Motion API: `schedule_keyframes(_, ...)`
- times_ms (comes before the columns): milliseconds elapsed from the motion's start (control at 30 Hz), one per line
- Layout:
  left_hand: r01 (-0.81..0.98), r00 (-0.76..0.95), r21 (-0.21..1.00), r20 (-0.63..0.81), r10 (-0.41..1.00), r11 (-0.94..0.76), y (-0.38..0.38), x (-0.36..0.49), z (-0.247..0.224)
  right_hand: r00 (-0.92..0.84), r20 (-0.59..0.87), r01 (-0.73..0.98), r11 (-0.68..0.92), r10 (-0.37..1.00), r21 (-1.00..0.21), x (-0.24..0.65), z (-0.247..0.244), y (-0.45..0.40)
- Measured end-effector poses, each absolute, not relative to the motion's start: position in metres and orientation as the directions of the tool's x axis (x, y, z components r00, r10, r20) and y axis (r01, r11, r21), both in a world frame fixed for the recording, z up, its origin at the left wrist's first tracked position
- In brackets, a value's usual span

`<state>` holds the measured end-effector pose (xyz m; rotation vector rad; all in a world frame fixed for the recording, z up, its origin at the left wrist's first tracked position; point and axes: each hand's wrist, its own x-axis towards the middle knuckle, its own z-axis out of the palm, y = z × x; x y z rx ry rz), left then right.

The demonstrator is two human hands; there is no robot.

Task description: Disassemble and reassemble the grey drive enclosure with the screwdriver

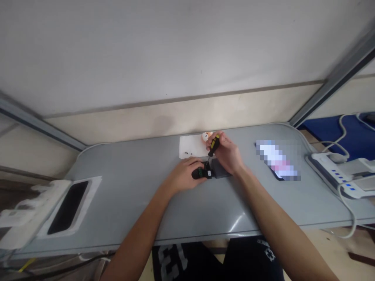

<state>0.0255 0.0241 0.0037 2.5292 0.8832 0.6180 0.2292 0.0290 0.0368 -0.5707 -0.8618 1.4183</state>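
My right hand [227, 150] grips a black and yellow screwdriver [215, 145], its thin shaft slanting down to a small black device [202, 173]. Around the device's left end, the fingers and thumb of my left hand [186, 174] are closed. The device carries green marks and a small white label. A dark flat block [221, 169] lies against its right side, partly under my right hand. Just behind, a white paper [189, 146] holds several tiny dark pieces. A small orange and white figure [206, 136] stands at the paper's right end, partly hidden by my right fingers.
To the right lie a phone with a lit, blurred screen [277, 160] and a white power strip [340, 175] with cables. On the left, a dark phone [68, 207] rests on white paper beside another white power strip [32, 214]. A wall panel [181, 113] rises behind the grey table [125, 175].
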Motion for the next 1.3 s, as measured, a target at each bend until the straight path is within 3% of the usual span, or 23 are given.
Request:
schedule_keyframes(100, 0.487, 0.708, 0.491, 0.263, 0.656, -0.722, 0.023, 0.026, 0.005, -0.108, 0.165, -0.622, 0.063, 0.980, -0.781, 0.228, 0.036, 0.031)
schedule_keyframes(233, 0.465, 0.708, 0.504, 0.281, 0.648, -0.727, 0.024, 0.026, 0.006, -0.052, 0.148, -0.679, 0.074, 0.988, -0.730, 0.221, 0.035, 0.030)
schedule_keyframes(433, 0.473, 0.704, 0.509, 0.272, 0.656, -0.719, 0.024, 0.026, 0.006, -0.043, 0.183, -0.609, 0.119, 0.982, -0.785, 0.227, 0.035, 0.029)
schedule_keyframes(567, 0.510, 0.696, 0.516, 0.223, 0.683, -0.688, 0.023, 0.026, 0.007, -0.120, 0.159, -0.614, 0.053, 0.980, -0.788, 0.227, 0.036, 0.030)
schedule_keyframes(700, 0.548, 0.670, 0.535, 0.179, 0.720, -0.643, 0.022, 0.026, 0.007, -0.034, 0.123, -0.658, 0.070, 0.992, -0.750, 0.220, 0.036, 0.030)
schedule_keyframes(833, 0.558, 0.662, 0.535, 0.174, 0.729, -0.635, 0.022, 0.026, 0.008, -0.003, 0.180, -0.629, 0.139, 0.984, -0.765, 0.218, 0.032, 0.029)
schedule_keyframes(1033, 0.553, 0.659, 0.540, 0.182, 0.730, -0.634, 0.022, 0.027, 0.008, -0.115, 0.167, -0.616, 0.061, 0.979, -0.785, 0.217, 0.028, 0.030)
schedule_keyframes(1167, 0.553, 0.660, 0.545, 0.176, 0.730, -0.631, 0.023, 0.026, 0.007, -0.020, 0.150, -0.679, 0.097, 0.988, -0.727, 0.213, 0.028, 0.031)
schedule_keyframes(1300, 0.549, 0.665, 0.544, 0.175, 0.726, -0.635, 0.023, 0.026, 0.006, -0.007, 0.175, -0.615, 0.134, 0.985, -0.777, 0.213, 0.031, 0.028)
